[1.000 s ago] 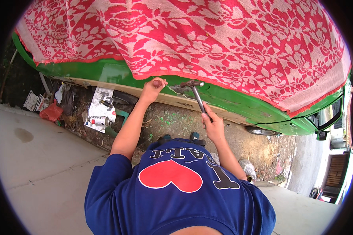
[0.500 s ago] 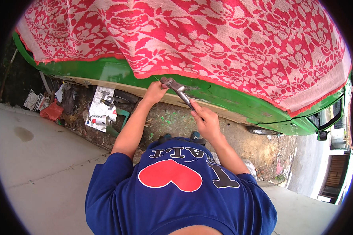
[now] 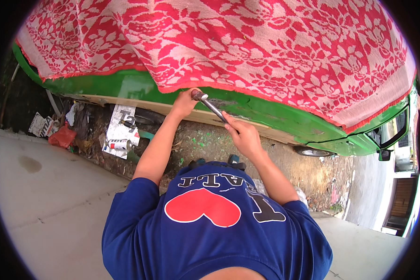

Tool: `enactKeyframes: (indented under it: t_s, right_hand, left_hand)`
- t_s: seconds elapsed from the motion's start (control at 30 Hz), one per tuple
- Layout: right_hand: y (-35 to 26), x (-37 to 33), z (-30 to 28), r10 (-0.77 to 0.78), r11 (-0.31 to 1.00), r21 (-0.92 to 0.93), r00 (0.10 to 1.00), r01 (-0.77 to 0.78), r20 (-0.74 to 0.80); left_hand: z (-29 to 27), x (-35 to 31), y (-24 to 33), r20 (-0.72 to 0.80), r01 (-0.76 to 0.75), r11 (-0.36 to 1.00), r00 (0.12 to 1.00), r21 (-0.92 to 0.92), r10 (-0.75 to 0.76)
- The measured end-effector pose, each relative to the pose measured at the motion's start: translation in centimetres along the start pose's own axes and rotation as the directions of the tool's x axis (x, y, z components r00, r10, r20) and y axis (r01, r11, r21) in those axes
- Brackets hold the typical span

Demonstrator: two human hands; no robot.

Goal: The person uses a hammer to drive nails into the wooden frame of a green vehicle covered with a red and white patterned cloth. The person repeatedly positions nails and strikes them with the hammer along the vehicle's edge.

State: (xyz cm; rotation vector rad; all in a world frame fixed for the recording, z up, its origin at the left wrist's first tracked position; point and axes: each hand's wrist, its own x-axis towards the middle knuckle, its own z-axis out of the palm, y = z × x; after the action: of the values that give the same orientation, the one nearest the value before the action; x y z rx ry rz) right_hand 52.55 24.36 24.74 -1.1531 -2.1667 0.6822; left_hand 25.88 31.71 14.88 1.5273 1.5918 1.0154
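My right hand [image 3: 243, 136] is closed round the handle of a metal hammer [image 3: 213, 108]. The hammer's head lies beside the fingers of my left hand [image 3: 185, 104], close to the green car body panel [image 3: 240, 105]. My left hand is closed at the panel's edge, and whatever it grips is hidden behind its fingers and the hammer head. Scuffed, bare patches mark the green paint to the right of the hammer. A red and pink floral cloth [image 3: 266, 51] drapes over the car, its hem just above my hands.
Below the car, left of my arm, a spray can [image 3: 120, 144] lies on a printed sheet [image 3: 119, 122]. Further left are a red plastic bag [image 3: 62, 136] and rubbish. Green paint flakes [image 3: 201, 141] dot the ground. A car wheel [image 3: 312, 151] and side mirror [image 3: 384, 155] are at right.
The hammer has come down from a raised, tilted position toward the car panel by my left hand. My left hand has shifted slightly up and left.
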Motion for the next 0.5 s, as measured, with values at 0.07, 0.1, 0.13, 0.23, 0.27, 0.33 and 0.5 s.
enactKeyframes:
  t_s: [0.07,0.1,0.13,0.23,0.27,0.33,0.5]
  right_hand:
    - [-0.1,-0.7,0.6,0.005,0.984,0.175,0.991,0.018,-0.13]
    - [-0.5,-0.9,0.5,0.069,0.973,0.226,0.992,-0.044,-0.104]
    - [-1.1,-1.1,0.0,0.132,0.956,0.274,0.988,-0.107,-0.075]
    - [-1.0,-0.4,-0.5,0.127,0.968,0.224,0.991,-0.116,-0.035]
    - [-0.8,-0.2,-0.6,0.095,0.981,0.175,0.995,-0.088,-0.029]
    - [-0.5,-0.4,-0.3,0.212,0.945,0.245,0.976,-0.216,0.04]
    - [1.3,-2.4,0.1,0.415,0.736,0.574,0.909,-0.358,0.034]
  left_hand:
    - [0.0,-0.1,1.3,-0.018,0.051,0.994,0.999,0.094,-0.05]
    - [0.0,-0.4,1.3,-0.023,0.022,0.998,1.0,0.051,-0.021]
    - [-0.1,-0.7,1.3,-0.03,-0.008,1.0,1.0,0.008,0.008]
    - [-0.4,-1.1,3.0,-0.037,0.008,1.0,0.999,-0.02,-0.008]
    - [-0.4,-1.1,3.6,-0.037,0.03,0.999,0.999,-0.013,-0.031]
    - [-0.7,-1.1,2.0,-0.088,0.022,0.998,0.996,-0.05,-0.027]
    - [-0.8,-1.4,0.8,-0.059,-0.068,0.959,0.997,-0.276,0.053]
